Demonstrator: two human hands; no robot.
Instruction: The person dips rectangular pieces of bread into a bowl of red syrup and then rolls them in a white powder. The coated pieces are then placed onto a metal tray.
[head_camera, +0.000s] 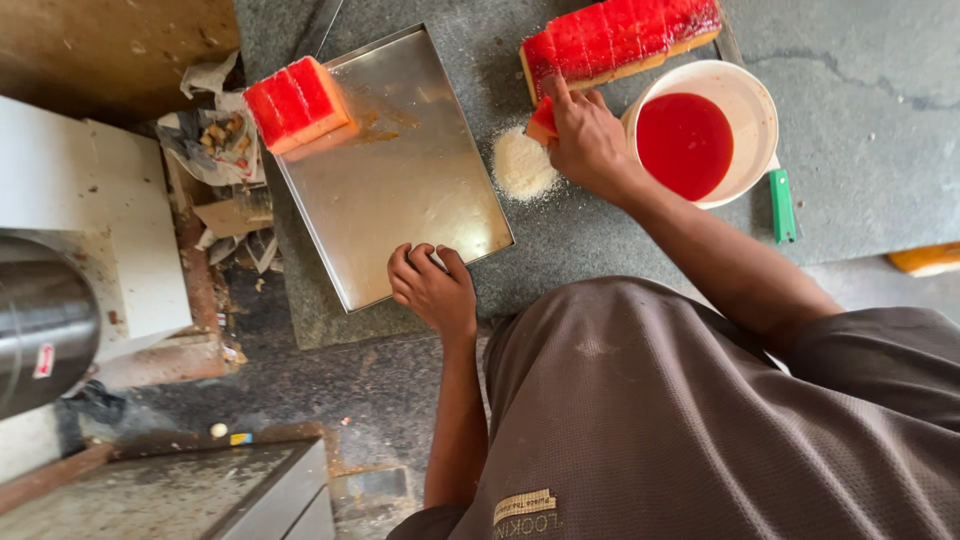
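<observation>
- Two hands are at work in the head view: our right hand (588, 140), at upper centre of the frame, pinches a small red-glazed cake piece (543, 120) just beside the heap of white crumbs (524, 165); our left hand (432, 290), fingers curled and holding nothing, rests on the near edge of the steel tray (400, 190).
- We judge the step to be coating — the next move calls for pressing the piece into the crumbs, then setting it by the stacked red slices (296, 103) on the tray's upper left corner.
- The long glazed slab (620, 40) is cut off at the top; the bucket of red syrup (700, 135) hides most of a green-handled tool (782, 205).
</observation>
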